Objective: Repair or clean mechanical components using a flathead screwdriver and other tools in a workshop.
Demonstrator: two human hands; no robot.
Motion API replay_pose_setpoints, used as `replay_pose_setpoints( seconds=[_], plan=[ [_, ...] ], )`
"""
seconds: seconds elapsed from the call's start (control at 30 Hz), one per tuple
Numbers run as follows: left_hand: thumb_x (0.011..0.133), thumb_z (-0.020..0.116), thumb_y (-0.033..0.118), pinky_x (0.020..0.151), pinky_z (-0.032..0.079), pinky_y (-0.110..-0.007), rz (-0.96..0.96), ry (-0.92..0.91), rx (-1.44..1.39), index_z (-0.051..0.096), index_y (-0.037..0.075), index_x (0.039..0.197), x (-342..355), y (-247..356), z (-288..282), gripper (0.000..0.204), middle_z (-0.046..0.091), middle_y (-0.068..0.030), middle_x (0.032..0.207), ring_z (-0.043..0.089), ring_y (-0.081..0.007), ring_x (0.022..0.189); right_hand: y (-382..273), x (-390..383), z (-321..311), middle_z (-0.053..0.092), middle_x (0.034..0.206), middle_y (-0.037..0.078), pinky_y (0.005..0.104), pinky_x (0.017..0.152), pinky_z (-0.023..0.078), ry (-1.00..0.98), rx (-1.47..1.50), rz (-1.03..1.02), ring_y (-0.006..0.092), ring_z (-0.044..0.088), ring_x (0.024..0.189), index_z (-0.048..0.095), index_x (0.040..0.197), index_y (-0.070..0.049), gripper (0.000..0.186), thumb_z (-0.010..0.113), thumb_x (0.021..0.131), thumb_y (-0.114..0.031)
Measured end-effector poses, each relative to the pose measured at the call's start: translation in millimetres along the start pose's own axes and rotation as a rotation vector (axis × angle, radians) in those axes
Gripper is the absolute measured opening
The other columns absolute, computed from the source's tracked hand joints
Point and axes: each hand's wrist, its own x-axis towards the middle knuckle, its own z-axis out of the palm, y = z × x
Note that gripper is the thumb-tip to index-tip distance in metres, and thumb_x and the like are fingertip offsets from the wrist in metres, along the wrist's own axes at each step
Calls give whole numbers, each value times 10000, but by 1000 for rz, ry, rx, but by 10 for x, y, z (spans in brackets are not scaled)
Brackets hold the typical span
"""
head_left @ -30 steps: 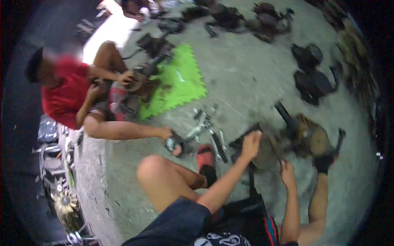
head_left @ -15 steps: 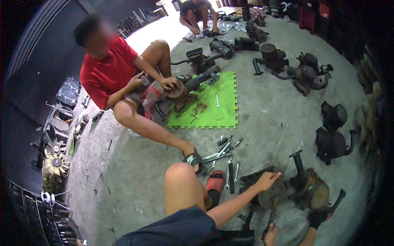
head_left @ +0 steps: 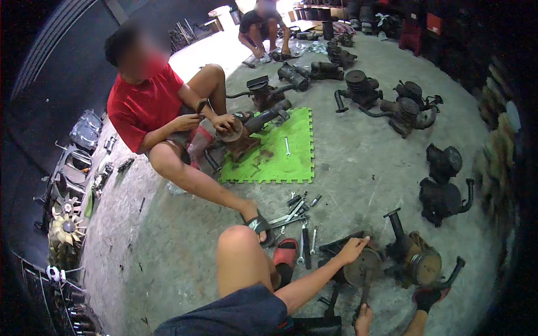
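My left hand (head_left: 352, 249) rests on the upper edge of a dark, round metal part (head_left: 358, 271) in front of me, fingers stretched out over it. My right hand (head_left: 363, 319), low in the picture, is closed on a long metal tool (head_left: 365, 294) that reaches up across the round part. A rusty engine component (head_left: 426, 266) with dark pipes lies just right of it. Several wrenches and sockets (head_left: 297, 210) are spread on the concrete beyond my knee, near my red sandal (head_left: 284, 252).
A co-worker in red (head_left: 137, 112) sits at left, holding a metal assembly (head_left: 232, 137) on a green mat (head_left: 291, 165). Another person (head_left: 258, 31) crouches behind. Dark metal parts (head_left: 403, 115) line the floor. Fans and scrap (head_left: 67, 229) lie along the left.
The head view has tilted up, showing more of the room and blurring less. The co-worker's tool is raised higher. My hands stay at the round part, with only slight movement.
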Motion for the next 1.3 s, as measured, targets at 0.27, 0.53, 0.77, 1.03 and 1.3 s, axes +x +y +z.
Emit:
replay_pose_setpoints(
  seconds=[0.27,0.53,0.77,1.03,1.3],
  plan=[
    [1044,430,452,686,416,-426,43,37,-98,527,-112,866,-77,193,36,600,451,-273,685,415,-297,644,149,-6,-24,491,612,23,346,435,367,52,-160,-32,159,484,476,547,818,-46,442,505,1020,-438],
    [1029,453,487,639,402,-423,-9,65,35,482,-113,815,-22,-16,-33,638,431,-188,634,390,-192,646,-29,4,41,571,931,296,519,802,402,5,-321,87,466,528,908,597,917,68,661,411,1008,-560],
    [1033,435,495,670,423,-381,-40,33,10,517,-109,831,-25,12,-74,641,458,-125,635,431,-176,667,-163,-64,67,587,1002,316,503,885,413,-29,-323,53,478,534,1013,601,961,73,643,391,1020,-532],
    [1036,396,498,768,439,-433,-78,-82,49,600,-90,950,-31,34,150,629,567,-280,772,566,-370,771,388,23,-29,568,739,95,363,548,431,145,-342,-60,194,525,580,579,859,-21,506,453,1025,-482],
    [1039,435,431,808,475,-415,-93,58,53,681,-9,1097,-277,56,-82,508,697,-199,949,622,-361,842,435,188,125,535,645,73,345,547,447,173,-255,-46,180,550,572,587,858,-11,511,461,1025,-477]
  ],
)
